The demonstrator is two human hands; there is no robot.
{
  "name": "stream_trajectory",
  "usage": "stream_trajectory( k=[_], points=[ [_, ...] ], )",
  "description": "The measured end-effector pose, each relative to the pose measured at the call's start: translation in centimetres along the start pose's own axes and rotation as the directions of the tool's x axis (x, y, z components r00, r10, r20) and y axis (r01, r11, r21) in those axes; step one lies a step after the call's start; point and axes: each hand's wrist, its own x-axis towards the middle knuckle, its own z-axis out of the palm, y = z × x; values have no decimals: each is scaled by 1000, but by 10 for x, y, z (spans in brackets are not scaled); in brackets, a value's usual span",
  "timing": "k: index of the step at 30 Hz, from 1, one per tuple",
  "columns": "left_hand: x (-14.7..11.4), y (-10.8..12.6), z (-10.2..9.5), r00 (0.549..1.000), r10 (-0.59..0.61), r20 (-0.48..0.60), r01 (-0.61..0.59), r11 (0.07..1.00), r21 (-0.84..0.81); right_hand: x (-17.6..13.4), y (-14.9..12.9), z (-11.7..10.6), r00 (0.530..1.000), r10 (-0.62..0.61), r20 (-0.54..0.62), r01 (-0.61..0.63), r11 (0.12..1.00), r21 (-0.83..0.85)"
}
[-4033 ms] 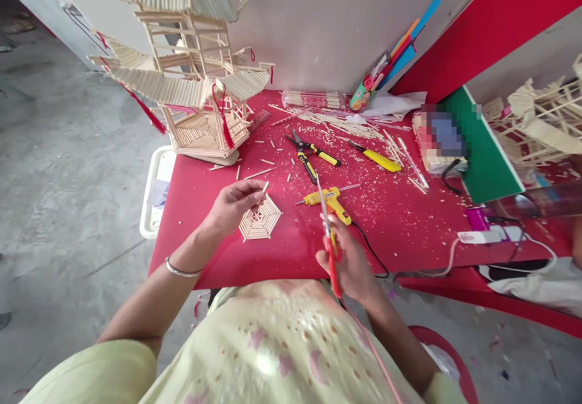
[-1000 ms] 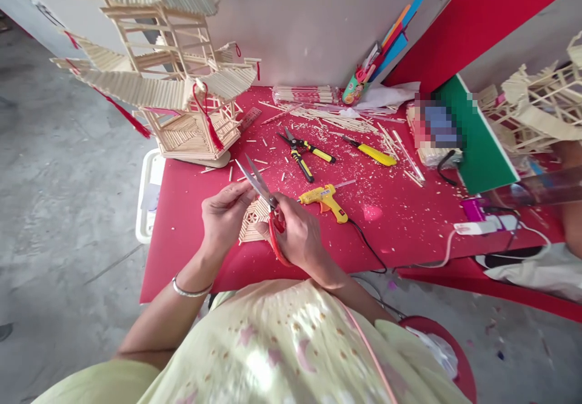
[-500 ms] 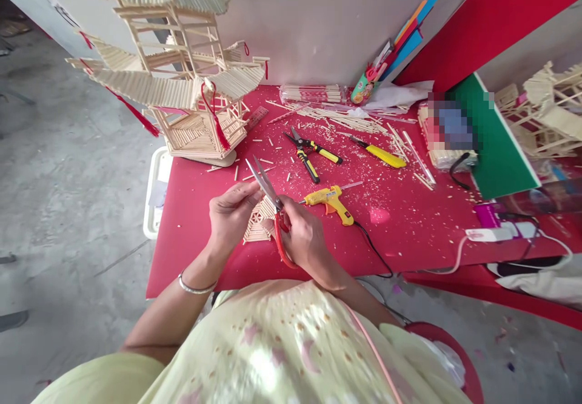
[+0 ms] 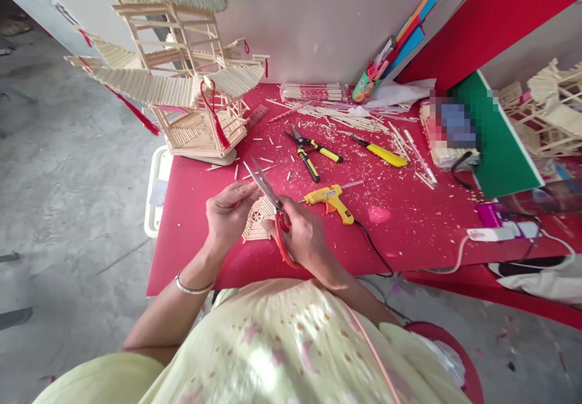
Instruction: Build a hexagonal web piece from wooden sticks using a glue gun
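Observation:
My right hand (image 4: pixel 300 231) grips a pair of red-handled scissors (image 4: pixel 268 191), whose blades stand slightly apart and point away from me. Close to the blades, on their left, my left hand (image 4: pixel 231 215) is closed in a pinch; whatever lies between its fingertips is too small to make out. Beneath both hands a hexagonal panel of short wooden sticks (image 4: pixel 255 225) rests on the red table, partly covered by the right hand. A yellow glue gun (image 4: pixel 331 201) lies just right of the scissors, its black cord running toward the table's front edge.
A pagoda model of sticks (image 4: pixel 182 82) with red tassels stands at the back left. Black-and-yellow pliers (image 4: pixel 309 152), a yellow utility knife (image 4: pixel 384 154) and loose sticks (image 4: pixel 350 119) lie behind the glue gun. A pen holder (image 4: pixel 364 87) leans by the wall. Scraps litter the red table (image 4: pixel 195 191).
My left hand has shifted slightly left, away from the scissors, showing more of the hexagonal panel. The right hand keeps its grip on the scissors, nearly still.

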Motion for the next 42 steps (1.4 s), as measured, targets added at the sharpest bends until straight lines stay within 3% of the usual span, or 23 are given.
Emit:
stream_trajectory(
  k=[11,17,21,25,29,32,36,42],
  points=[
    [-4,-3,2,994,-108,-8,108,994,-28,1,2,5,1000,0,-23,-1,999,-43],
    [-6,-3,8,978,-206,-40,197,967,-160,0,4,9,999,5,-46,-7,999,-54],
    [-8,-3,9,957,-289,-27,273,928,-253,-2,6,10,998,6,-68,-5,1000,23],
    [-8,2,9,940,-340,23,331,896,-297,-2,5,6,991,74,-108,-48,973,226],
    [-5,11,12,940,-338,49,332,872,-359,7,3,4,976,197,-93,-113,822,559],
    [-3,13,13,921,-377,101,383,822,-421,15,3,12,955,290,54,-227,607,762],
    [-4,11,14,888,-437,143,450,758,-472,18,1,26,925,314,211,-320,351,880],
    [-11,13,17,870,-464,169,485,742,-462,20,-7,33,933,293,208,-292,284,913]
  ],
)
